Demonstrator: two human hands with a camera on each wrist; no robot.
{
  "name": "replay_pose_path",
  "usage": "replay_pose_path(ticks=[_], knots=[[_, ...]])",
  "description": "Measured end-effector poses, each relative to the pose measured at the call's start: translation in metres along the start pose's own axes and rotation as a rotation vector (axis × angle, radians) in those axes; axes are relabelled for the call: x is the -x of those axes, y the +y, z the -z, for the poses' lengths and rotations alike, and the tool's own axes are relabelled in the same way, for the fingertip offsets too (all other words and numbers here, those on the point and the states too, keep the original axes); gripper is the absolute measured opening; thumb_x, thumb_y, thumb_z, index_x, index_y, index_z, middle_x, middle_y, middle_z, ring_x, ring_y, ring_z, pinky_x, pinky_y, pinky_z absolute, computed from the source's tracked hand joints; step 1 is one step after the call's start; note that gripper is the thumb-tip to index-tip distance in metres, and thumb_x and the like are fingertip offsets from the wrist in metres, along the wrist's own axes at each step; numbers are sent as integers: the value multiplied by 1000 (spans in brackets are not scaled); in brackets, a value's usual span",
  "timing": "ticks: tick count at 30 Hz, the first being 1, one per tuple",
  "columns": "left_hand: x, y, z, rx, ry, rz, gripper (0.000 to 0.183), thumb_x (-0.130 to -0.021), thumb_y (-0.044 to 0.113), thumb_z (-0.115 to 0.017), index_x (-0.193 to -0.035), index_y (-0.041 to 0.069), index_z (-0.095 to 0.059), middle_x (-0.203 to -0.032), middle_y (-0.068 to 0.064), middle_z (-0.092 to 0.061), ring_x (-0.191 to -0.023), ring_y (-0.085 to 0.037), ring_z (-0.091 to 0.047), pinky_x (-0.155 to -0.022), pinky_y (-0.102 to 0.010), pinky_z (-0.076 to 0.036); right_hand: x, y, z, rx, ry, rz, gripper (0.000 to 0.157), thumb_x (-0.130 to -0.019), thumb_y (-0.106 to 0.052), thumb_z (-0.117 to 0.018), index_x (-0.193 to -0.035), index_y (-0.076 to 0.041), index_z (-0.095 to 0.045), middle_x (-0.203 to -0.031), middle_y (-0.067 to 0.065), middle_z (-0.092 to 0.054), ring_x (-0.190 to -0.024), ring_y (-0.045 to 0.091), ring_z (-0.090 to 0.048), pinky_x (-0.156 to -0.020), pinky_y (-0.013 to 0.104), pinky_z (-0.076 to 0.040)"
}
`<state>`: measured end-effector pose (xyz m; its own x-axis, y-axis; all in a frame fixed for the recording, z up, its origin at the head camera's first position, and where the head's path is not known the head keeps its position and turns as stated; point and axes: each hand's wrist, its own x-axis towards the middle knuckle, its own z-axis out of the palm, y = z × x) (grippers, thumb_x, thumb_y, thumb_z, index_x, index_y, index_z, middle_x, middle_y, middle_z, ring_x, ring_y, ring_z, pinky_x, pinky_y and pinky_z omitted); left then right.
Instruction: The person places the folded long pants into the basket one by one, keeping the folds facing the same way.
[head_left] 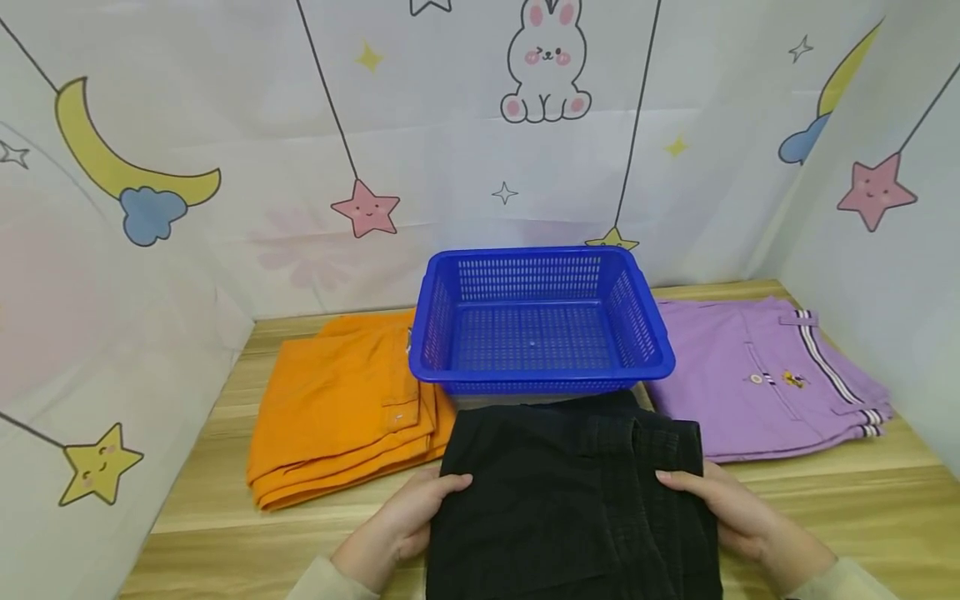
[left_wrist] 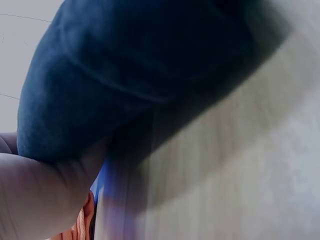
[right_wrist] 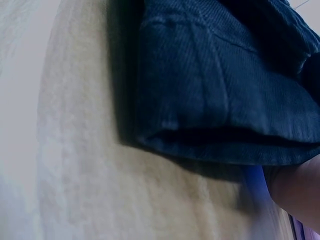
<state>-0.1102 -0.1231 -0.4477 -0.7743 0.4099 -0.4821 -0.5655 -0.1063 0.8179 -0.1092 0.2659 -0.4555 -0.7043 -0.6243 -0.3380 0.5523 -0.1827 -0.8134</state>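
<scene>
Folded black trousers (head_left: 540, 508) are held up at the near edge of the table, between both hands. My left hand (head_left: 405, 512) grips their left side, thumb on top and fingers underneath. On the right side my right hand (head_left: 738, 508) grips them the same way, near the waistband. In the left wrist view the trousers (left_wrist: 125, 60) stand off the wood, casting a shadow. A corner of the black cloth (right_wrist: 210, 90) fills the right wrist view, above the tabletop. Behind the trousers stands a blue plastic basket (head_left: 540, 387) with nothing inside it.
Folded orange trousers (head_left: 345, 408) lie left of the basket, partly beside its wall. Folded purple trousers (head_left: 750, 383) with striped trim lie on the right. The wooden table (head_left: 217, 533) meets a printed cloth backdrop (head_left: 450, 150) at the back and sides.
</scene>
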Motion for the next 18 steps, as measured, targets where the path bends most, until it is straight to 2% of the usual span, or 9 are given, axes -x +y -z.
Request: replay_pose_path(ticks=[12,18], knots=[[1,0,2,-18,-2,-2,64,-93,24,-57,-143,-4,-30,-121,-8,-61,-101,-16,-62,-93,-37,-50,-6,2,1,-38,-30,31,29,-102,-12,-33,-124,-20,-51,-119,1,-65,-110,19,-62,-95,38,-50],[1,-1,3,-23,-1,-8,61,-94,24,-55,-141,-6,-31,-116,-6,-63,-98,-15,-63,-90,-34,-52,-7,0,-1,-42,-19,28,28,-102,-11,-35,-124,-19,-51,-118,1,-65,-109,19,-62,-94,38,-50]])
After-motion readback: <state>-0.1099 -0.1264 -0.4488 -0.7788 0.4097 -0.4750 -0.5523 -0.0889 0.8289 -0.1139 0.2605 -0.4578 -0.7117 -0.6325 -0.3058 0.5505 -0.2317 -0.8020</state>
